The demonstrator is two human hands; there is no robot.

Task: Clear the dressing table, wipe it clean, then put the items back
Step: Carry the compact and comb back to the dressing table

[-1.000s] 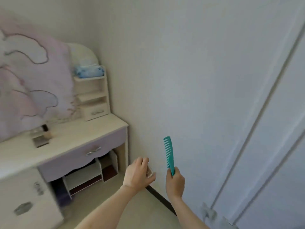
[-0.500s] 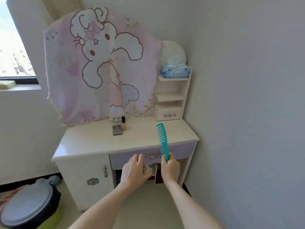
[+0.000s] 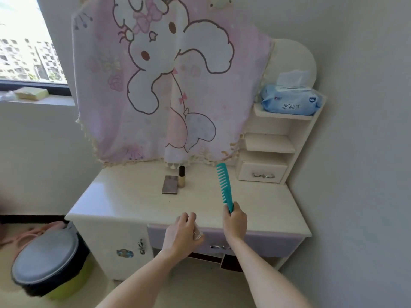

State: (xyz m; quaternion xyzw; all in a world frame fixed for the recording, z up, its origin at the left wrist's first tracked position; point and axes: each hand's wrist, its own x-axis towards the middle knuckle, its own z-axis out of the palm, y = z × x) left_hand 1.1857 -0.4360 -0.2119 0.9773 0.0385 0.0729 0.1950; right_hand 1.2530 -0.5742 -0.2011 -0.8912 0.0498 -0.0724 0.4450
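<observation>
**Both hands loaded at the front edge of the dressing table**

We see the right hand (image 3: 235, 221) raised above the front edge of the tabletop (image 3: 133, 203). Its grip is wrapped around the handle of a teal comb (image 3: 224, 185), fingers and thumb curled round the lower end. The comb stands nearly upright and tilts slightly to the left, with its teeth facing left.

We see the left hand (image 3: 182, 234) just beside the right hand, in front of the lilac drawer (image 3: 266, 243). Its grip is curled around a small clear item (image 3: 197, 234), which shows only at the thumb side of the hand. We cannot tell what this item is.

Two things rest on the tabletop, toward the back and near the middle:

- A flat, dark compact case (image 3: 170, 185) lies on the surface.
- A small bottle with a black cap (image 3: 182, 177) stands upright, just beside the right edge of the case.

A pink cartoon-print cloth (image 3: 155, 85) hangs over the back of the dressing table, and its fringed lower edge reaches the tabletop. At the right rear stands a small shelf unit (image 3: 278, 143) with a little drawer at its base. A blue pack of wet wipes (image 3: 291, 101) lies on the top shelf, with one wipe sticking up from its opening.

On the floor to the left of the dressing table we see a round stool with a grey top (image 3: 44, 256).
</observation>
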